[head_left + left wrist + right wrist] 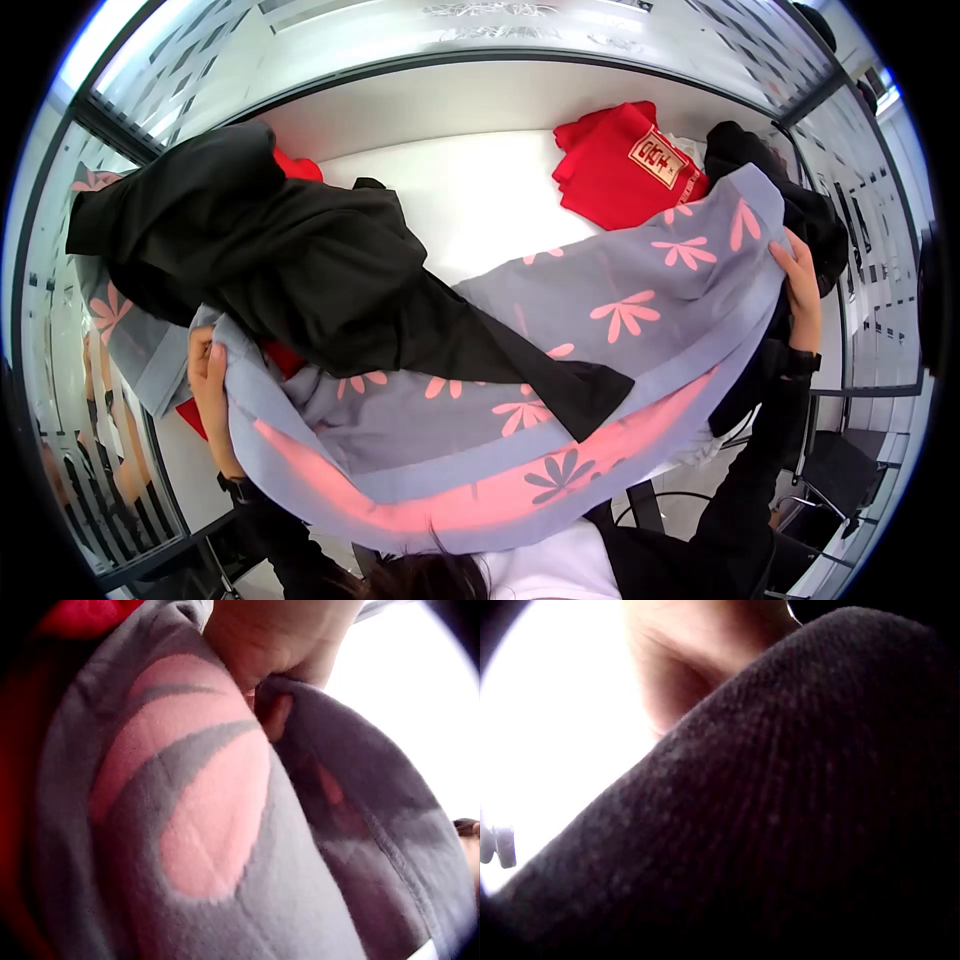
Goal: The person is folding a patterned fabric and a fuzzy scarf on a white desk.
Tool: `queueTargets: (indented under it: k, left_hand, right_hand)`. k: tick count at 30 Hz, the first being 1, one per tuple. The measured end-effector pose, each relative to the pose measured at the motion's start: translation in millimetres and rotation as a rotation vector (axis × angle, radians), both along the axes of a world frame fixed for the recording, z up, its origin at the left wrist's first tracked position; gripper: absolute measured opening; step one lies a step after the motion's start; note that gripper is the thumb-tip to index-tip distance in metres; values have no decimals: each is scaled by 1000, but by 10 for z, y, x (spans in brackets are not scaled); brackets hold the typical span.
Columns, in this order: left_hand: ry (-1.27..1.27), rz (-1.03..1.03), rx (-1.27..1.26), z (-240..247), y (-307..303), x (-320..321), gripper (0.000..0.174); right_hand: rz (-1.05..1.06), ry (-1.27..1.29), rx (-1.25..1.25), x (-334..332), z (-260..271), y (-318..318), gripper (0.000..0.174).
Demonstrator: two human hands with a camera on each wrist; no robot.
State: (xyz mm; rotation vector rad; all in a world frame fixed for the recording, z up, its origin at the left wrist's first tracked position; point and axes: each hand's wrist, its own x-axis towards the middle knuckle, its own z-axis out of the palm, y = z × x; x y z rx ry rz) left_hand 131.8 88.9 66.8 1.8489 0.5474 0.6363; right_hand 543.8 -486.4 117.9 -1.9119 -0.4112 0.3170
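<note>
A wide grey cloth printed with pink petal flowers is spread between both hands, its near edge sagging toward the person and showing a pink band. At the left, my left hand grips the cloth's edge; in the left wrist view, the hand is at the top with the cloth bunched at its fingers. My right hand holds the far right edge. Across the cloth's left and middle lies a crumpled black garment, one narrow end reaching toward the right. Dark fabric hides most of the right hand in its wrist view.
A folded red cloth with a gold-framed label sits at the back of the white table. A black heap is behind the right hand. More red fabric shows behind the black garment. Framed clear panels enclose the sides.
</note>
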Motion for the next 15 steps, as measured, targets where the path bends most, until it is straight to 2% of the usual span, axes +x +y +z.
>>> queueTargets:
  k: [4,8,11,15]
  left_hand:
    - [-21,23,28,-33,-21,78,17]
    - [-24,20,6,-21,-158,130,16]
    - [-113,42,-3,-252,-125,140,16]
    - [-107,24,-50,-256,-145,130,18]
  right_hand:
    - [-30,-40,7,-71,30,158,23]
    - [-101,-86,46,-106,-29,217,22]
    - [-138,-118,86,-153,-62,255,23]
    - [-84,-100,99,-136,-67,206,24]
